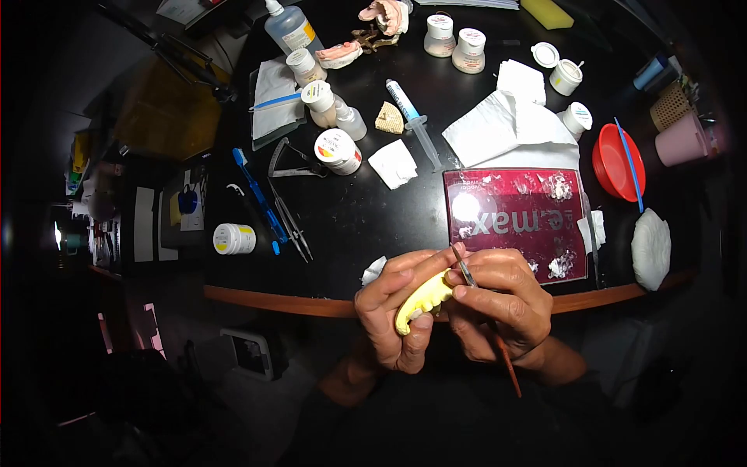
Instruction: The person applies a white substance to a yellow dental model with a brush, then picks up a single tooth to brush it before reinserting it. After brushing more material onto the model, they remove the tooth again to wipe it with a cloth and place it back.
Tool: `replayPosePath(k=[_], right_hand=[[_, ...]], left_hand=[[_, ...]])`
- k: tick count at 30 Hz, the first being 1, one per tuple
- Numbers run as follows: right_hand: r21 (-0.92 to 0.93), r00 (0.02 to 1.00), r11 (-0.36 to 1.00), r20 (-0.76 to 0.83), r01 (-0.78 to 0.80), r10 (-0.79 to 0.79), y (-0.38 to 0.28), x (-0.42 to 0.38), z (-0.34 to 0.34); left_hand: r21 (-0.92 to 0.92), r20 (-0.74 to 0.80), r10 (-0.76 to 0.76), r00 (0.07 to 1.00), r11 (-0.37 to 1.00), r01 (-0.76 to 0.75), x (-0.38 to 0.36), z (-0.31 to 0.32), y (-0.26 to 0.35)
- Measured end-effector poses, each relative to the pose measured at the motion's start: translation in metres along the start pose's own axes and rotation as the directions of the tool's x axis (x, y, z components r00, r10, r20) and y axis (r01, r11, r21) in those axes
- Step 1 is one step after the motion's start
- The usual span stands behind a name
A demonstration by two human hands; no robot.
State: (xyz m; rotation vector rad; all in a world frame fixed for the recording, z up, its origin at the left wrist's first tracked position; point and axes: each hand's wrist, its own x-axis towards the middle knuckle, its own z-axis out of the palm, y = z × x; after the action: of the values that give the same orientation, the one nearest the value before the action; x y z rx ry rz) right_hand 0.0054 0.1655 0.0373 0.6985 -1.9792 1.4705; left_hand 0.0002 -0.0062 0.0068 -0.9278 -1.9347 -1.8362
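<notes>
A yellow curved dental model (424,302) is held between the thumb and fingers of my left hand (397,311), just in front of the table's edge. My right hand (506,300) grips a thin brush (506,359) with a reddish handle, its dark tip pointing up beside the model's right end. The fingertips of both hands are close together there. Behind my right hand lies a dark red slab (513,222) with white powdery smears on it.
Several white-lidded jars (338,151) stand across the black table. A syringe (412,123), white tissues (506,128), a blue toothbrush (261,198), tweezers (289,218), a red bowl (618,162) and pink jaw models (340,54) lie around.
</notes>
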Motion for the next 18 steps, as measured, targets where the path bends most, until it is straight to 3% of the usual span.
replayPosePath(k=[5,14,18], right_hand=[[-0.031,0.998,0.999,-0.063,-0.021,0.019,0.000,0.004,0.006],[-0.038,0.992,0.995,-0.085,-0.092,0.089,0.003,0.012,0.006],[0.009,0.986,0.989,-0.082,-0.148,0.148,0.002,0.014,0.007]], left_hand=[[-0.221,-0.030,-0.258,0.966,0.944,0.246,-0.005,0.004,0.011],[-0.491,0.017,-0.458,0.889,0.771,0.406,0.006,0.004,0.022],[-0.490,0.043,-0.493,0.869,0.747,0.449,0.007,0.001,0.023]])
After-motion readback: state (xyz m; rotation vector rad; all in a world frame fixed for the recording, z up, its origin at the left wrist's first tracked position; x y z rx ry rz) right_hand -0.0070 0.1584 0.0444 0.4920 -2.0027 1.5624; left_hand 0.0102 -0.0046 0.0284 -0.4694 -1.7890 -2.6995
